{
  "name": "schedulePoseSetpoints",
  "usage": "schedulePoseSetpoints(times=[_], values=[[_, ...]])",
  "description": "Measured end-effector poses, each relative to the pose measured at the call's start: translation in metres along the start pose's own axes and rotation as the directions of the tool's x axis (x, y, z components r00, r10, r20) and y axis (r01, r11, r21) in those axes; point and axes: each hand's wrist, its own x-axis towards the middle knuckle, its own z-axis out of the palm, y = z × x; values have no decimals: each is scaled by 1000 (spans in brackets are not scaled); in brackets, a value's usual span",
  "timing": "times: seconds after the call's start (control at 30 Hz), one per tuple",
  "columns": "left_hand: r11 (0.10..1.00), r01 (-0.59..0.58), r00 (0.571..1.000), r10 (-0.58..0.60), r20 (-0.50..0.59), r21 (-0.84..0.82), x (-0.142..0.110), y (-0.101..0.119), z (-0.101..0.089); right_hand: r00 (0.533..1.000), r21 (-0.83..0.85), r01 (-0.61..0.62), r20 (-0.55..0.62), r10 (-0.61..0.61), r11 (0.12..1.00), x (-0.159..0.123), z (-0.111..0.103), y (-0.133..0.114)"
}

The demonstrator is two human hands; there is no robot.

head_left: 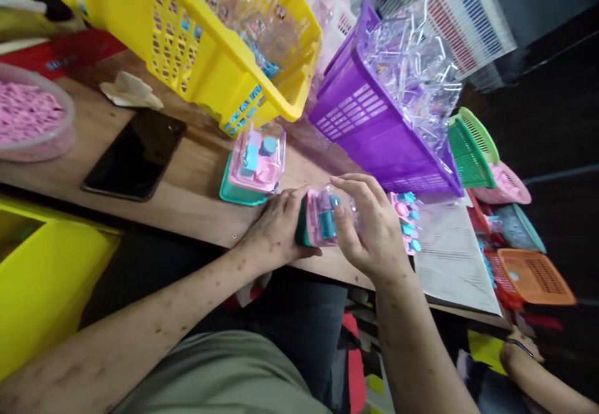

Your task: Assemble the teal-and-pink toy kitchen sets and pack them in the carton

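Observation:
My left hand (pixel 281 226) is wrapped around the green base of a small toy box (pixel 314 221) that lies tilted on its side at the table's front edge. Pink and blue pieces show inside it. My right hand (pixel 369 221) grips the clear plastic cover (pixel 352 205) at the box's open face; whether the cover sits fully against the box I cannot tell. Left of my hands stands a similar toy box (pixel 257 163), green below and pink above, with a clear cover over pink and blue pieces. Right of my right hand lie several small pink and blue pieces (pixel 407 221).
A yellow basket (pixel 187 46) of packed parts and a purple basket (pixel 374 121) of clear covers stand behind. A phone (pixel 138 155) and a tub of pink pieces (pixel 32 115) lie left. White paper (pixel 453 258) is at right, with another person's arm (pixel 538 370) beyond.

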Motion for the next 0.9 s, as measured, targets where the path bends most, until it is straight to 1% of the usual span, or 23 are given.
schedulePoseSetpoints(times=[0.1,0.23,0.43,0.5,0.63,0.7,0.9], values=[[1000,-4,1000,4,15,29,0,1,-2,1000,-23,4,-12,-4,1000,-2,4,-1],[998,-26,1000,26,-1,61,-3,1,-2,1000,-48,5,-29,-6,999,0,6,-6],[993,-30,999,32,-14,114,-5,4,2,1000,-69,-15,10,16,998,2,3,-6],[991,-32,999,35,-19,130,-5,5,2,999,-77,-32,9,33,996,0,3,-8],[988,-33,999,36,-17,154,-4,8,0,994,-95,-107,-25,106,990,-5,5,-12],[987,-37,999,39,-8,154,-4,9,-2,993,-101,-121,-28,119,987,-7,5,-12],[986,-48,999,49,-5,162,-5,8,-2,1000,-86,-27,9,28,996,-4,2,-9]])
